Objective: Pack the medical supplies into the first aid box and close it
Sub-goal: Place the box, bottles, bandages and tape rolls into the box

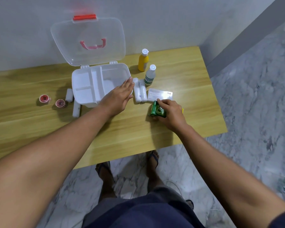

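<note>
The white first aid box [82, 83] stands open on the wooden table, its clear lid [89, 32] leaning back against the wall. My left hand [120, 96] lies flat with straight fingers on the box's right front corner. My right hand [169, 112] grips a small green carton [155, 110] on the table. Two white gauze rolls [139, 91] lie just right of the box. Behind them stand a yellow bottle [143, 62] and a clear bottle [150, 76]. A flat white packet [160, 94] lies beyond the carton.
Left of the box are two red tape rolls [44, 98] [60, 102] and two more white rolls [69, 94] [76, 109]. The table [179, 66] ends at the right over a marble floor [253, 112]. The wall stands right behind the box.
</note>
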